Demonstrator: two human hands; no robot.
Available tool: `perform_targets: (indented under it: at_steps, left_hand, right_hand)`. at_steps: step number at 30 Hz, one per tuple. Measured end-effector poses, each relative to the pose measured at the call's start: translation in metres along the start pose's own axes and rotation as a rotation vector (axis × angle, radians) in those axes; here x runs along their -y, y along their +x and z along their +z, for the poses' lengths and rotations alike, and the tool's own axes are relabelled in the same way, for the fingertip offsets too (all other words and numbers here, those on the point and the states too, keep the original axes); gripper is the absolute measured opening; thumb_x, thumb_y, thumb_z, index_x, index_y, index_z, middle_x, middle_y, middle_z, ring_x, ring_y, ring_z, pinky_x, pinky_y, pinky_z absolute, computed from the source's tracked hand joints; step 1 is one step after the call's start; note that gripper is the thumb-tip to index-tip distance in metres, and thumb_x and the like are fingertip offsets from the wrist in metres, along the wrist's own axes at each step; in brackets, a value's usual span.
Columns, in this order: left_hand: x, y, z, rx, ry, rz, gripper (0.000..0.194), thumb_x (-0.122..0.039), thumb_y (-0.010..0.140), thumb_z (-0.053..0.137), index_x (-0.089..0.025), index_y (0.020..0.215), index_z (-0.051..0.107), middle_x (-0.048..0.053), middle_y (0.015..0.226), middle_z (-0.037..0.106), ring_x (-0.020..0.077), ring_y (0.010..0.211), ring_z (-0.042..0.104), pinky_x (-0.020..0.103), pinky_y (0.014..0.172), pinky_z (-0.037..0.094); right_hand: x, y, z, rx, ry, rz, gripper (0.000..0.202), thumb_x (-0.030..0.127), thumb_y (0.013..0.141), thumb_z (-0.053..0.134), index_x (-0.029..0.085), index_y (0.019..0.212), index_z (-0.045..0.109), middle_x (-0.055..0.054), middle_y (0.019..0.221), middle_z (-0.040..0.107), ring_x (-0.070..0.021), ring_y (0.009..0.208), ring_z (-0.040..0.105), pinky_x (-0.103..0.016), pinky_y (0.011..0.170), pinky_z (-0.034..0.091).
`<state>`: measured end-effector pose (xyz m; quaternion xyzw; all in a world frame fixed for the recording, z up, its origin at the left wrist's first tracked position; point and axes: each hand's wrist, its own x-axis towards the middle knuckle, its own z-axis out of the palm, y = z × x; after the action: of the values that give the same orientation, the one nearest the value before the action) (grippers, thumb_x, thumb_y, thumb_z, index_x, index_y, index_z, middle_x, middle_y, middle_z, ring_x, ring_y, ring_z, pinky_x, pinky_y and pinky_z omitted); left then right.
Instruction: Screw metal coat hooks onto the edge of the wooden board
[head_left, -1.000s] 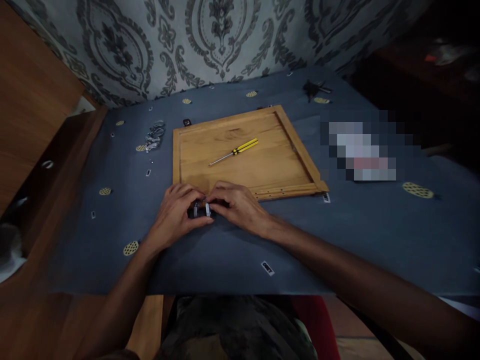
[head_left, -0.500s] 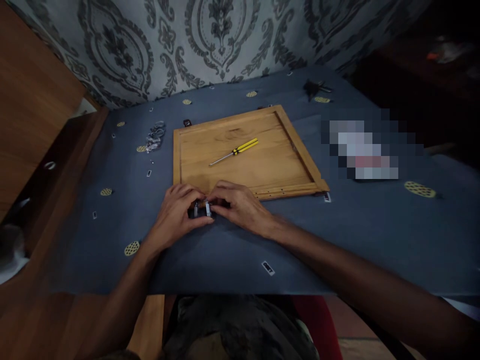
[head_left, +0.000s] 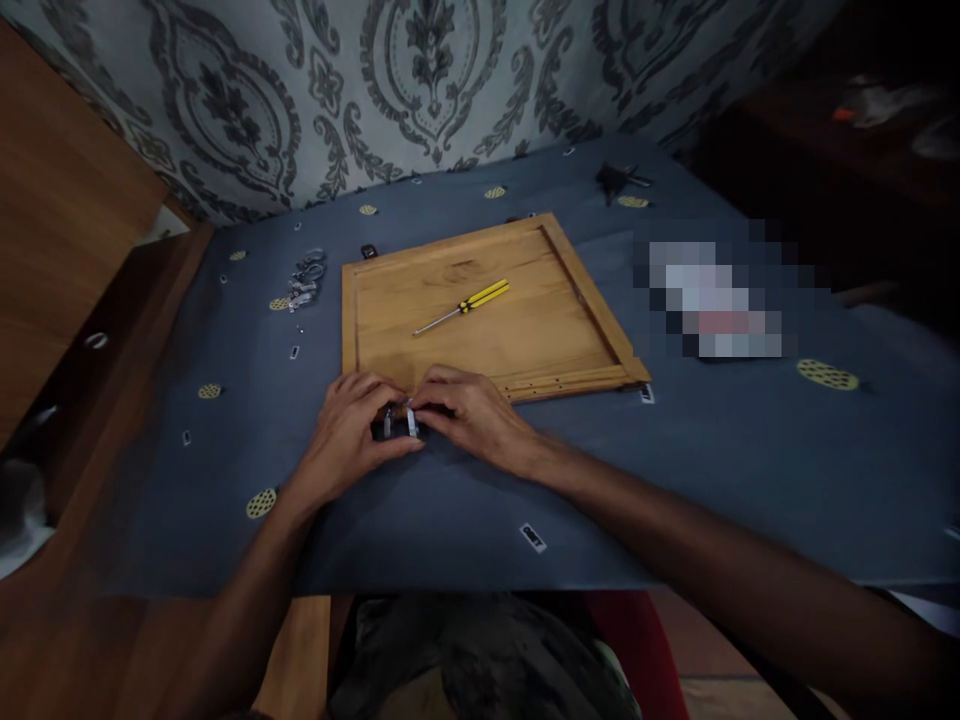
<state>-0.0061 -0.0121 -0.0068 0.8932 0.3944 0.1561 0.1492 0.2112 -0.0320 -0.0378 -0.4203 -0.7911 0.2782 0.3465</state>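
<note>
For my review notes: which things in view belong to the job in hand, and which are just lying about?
Likely part of the job:
small metal fitting, in left hand, right hand at it
wooden panel, beyond the hands
yellow-handled screwdriver, lying on the panel
metal pieces, left of the panel

Apparently lying about:
dark object, far right, unclear
pixelated item, right of the panel

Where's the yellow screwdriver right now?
In the head view, the yellow screwdriver lies near the middle of the wooden panel, beyond the right hand, its tip pointing left and toward the person.
</note>
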Motion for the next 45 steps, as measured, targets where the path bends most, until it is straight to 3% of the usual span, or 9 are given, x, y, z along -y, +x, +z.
perform_targets:
  at_steps: [9, 21, 29, 41, 45]
  left_hand:
    - [0.000, 0.001, 0.000, 0.004, 0.000, -0.001, 0.043, -0.057, 0.083, 0.084, -0.024, 0.107, 0.072, 0.005, 0.110, 0.073, 0.0280, 0.106, 0.065, 0.044, 0.096, 0.048]
    - [0.000, 0.000, -0.001, 0.001, -0.014, 0.006, 0.042, -0.056, 0.083, 0.084, -0.025, 0.108, 0.071, 0.005, 0.111, 0.073, 0.0274, 0.105, 0.065, 0.043, 0.096, 0.048]
    - [0.000, -0.001, -0.001, 0.005, -0.011, -0.006, 0.039, -0.057, 0.086, 0.081, -0.025, 0.106, 0.071, 0.005, 0.111, 0.072, 0.0278, 0.108, 0.064, 0.044, 0.097, 0.048]
    - [-0.001, 0.001, -0.002, 0.012, -0.007, -0.010, 0.041, -0.056, 0.083, 0.084, -0.025, 0.105, 0.071, 0.005, 0.109, 0.073, 0.0278, 0.107, 0.065, 0.043, 0.095, 0.049]
    - [-0.001, 0.001, -0.002, 0.011, -0.007, -0.008, 0.043, -0.056, 0.081, 0.086, -0.026, 0.109, 0.073, 0.005, 0.110, 0.073, 0.0280, 0.108, 0.065, 0.043, 0.096, 0.048]
  right_hand:
    - [0.003, 0.000, -0.006, 0.034, 0.031, -0.009, 0.021, 0.009, 0.093, 0.072, 0.019, 0.110, 0.079, -0.003, 0.096, 0.067, -0.0145, 0.084, 0.065, -0.026, 0.076, 0.049]
    - [0.001, 0.000, 0.002, 0.007, -0.017, -0.014, 0.015, 0.010, 0.096, 0.067, 0.018, 0.100, 0.079, -0.005, 0.098, 0.072, -0.0161, 0.088, 0.069, -0.027, 0.078, 0.050]
    - [0.005, 0.001, -0.003, 0.039, -0.059, -0.018, 0.018, 0.009, 0.094, 0.069, 0.019, 0.105, 0.080, -0.003, 0.094, 0.068, -0.0147, 0.083, 0.064, -0.025, 0.073, 0.045]
    - [0.004, -0.001, -0.008, 0.046, 0.011, -0.028, 0.023, 0.010, 0.094, 0.070, 0.019, 0.114, 0.077, -0.004, 0.097, 0.065, -0.0159, 0.088, 0.065, -0.027, 0.079, 0.050]
    - [0.004, -0.002, -0.012, 0.043, 0.022, -0.028, 0.018, 0.008, 0.094, 0.069, 0.015, 0.109, 0.077, -0.005, 0.098, 0.065, -0.0169, 0.089, 0.066, -0.028, 0.080, 0.052]
